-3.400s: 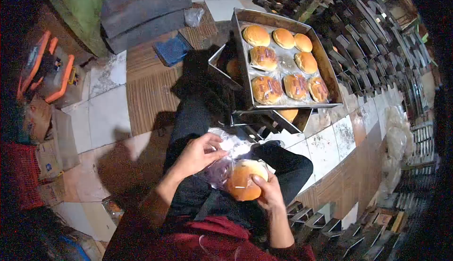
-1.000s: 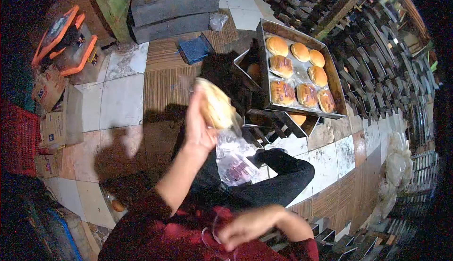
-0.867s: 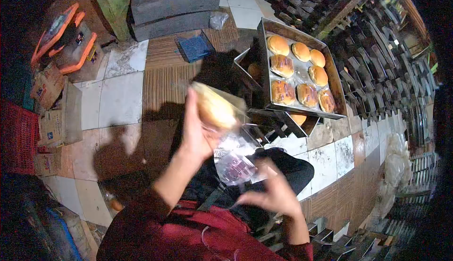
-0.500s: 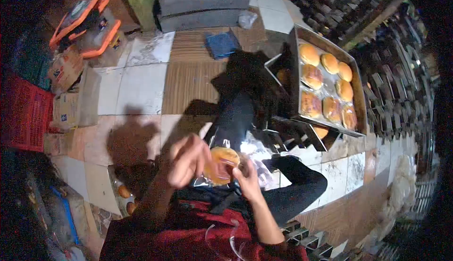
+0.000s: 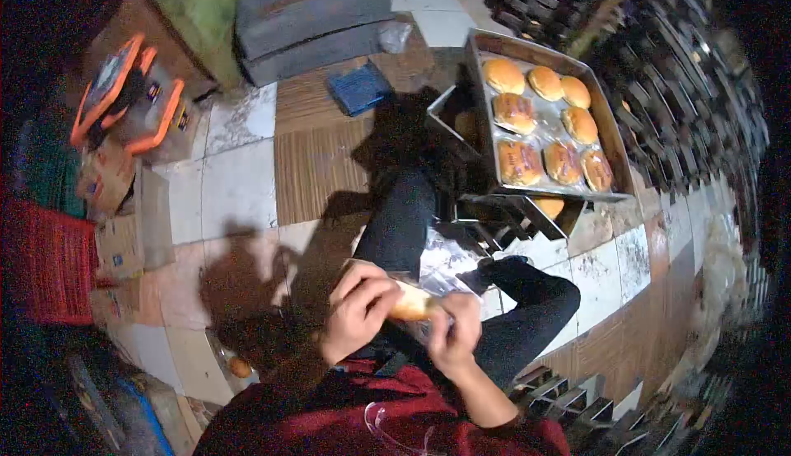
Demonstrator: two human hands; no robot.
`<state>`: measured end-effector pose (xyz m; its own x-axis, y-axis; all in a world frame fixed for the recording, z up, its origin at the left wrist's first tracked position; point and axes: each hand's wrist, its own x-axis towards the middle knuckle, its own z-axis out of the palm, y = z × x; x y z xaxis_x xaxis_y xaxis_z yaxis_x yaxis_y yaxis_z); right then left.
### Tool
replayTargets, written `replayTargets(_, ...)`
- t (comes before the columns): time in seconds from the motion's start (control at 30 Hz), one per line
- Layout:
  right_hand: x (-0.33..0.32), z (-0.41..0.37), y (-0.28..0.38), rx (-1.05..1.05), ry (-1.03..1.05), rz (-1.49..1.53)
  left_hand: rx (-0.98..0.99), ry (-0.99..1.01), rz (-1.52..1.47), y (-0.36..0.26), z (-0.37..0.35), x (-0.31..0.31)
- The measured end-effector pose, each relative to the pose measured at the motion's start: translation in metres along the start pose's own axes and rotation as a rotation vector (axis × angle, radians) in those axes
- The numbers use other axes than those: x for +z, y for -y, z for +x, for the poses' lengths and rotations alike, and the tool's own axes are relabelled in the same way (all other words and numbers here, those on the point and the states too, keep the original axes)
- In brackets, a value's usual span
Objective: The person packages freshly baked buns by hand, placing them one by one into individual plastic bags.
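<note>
A golden bun point(image 5: 409, 302) is held over my lap, turned edge-up, between my two hands. My left hand point(image 5: 357, 309) has its fingers curled round the bun's left end. At the other end my right hand point(image 5: 455, 332) pinches with thumb and fingers; a clear wrapper seems to be gathered there, though its edges are hard to make out. Just beyond the hands, shiny clear plastic point(image 5: 445, 260) lies on my leg. To the upper right stands a metal tray point(image 5: 622, 155) of several buns, the nearer ones in printed wrappers.
Beneath the tray are other metal trays, one with a bun point(image 5: 548, 206) showing. Metal racks or tins point(image 5: 684, 102) line the right side. A blue flat item point(image 5: 360, 89) lies on the tiles. At left are a red crate point(image 5: 53, 262), cardboard boxes and orange-rimmed containers point(image 5: 156, 118).
The bun has gone from face-up to edge-up. My left hand, raised beside it before, has closed on it. The view has shifted, so the tray appears further left.
</note>
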<state>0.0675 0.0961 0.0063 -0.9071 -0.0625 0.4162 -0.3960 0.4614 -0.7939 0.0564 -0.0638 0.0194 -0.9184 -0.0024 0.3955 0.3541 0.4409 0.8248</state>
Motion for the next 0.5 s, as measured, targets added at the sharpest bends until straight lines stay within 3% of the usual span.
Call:
replayTargets(0.07, 0.001, -0.005, -0.010, 0.224, 0.135, 0.091, -0.150, 0.025, -0.052, 0.013, -0.006, 0.012)
replayTargets(0.1, -0.012, -0.003, 0.001, 0.041, 0.094, 0.068, -0.044, 0.026, -0.104, 0.002, -0.003, 0.001)
replayTargets(0.17, -0.025, -0.003, 0.016, -0.086, -0.016, 0.202, 0.099, 0.126, -0.195, -0.014, -0.002, -0.011)
replayTargets(0.2, -0.026, 0.005, 0.025, -0.038, -0.037, 0.210, -0.023, 0.174, -0.163, -0.026, 0.002, -0.010)
replayTargets(0.23, -0.020, 0.017, 0.018, -0.050, -0.066, 0.204, 0.006, 0.187, -0.164, -0.017, 0.011, -0.006)
replayTargets(0.3, -0.002, 0.039, -0.013, 0.115, 0.169, 0.140, -0.102, 0.225, 0.010, 0.023, 0.024, 0.012)
replayTargets(0.33, 0.004, 0.052, -0.033, 0.252, 0.084, 0.159, -0.260, 0.036, -0.297, 0.048, 0.029, 0.020)
replayTargets(0.37, 0.010, 0.062, -0.053, 0.381, -0.003, 0.179, -0.523, -0.182, -0.312, 0.062, 0.038, 0.015)
replayTargets(0.47, 0.019, 0.041, -0.072, 0.508, 0.074, 0.152, -0.660, -0.342, -0.284, 0.069, 0.011, 0.023)
replayTargets(0.5, 0.029, 0.019, -0.094, 0.663, 0.148, 0.196, -0.729, -0.392, -0.459, 0.074, -0.003, 0.026)
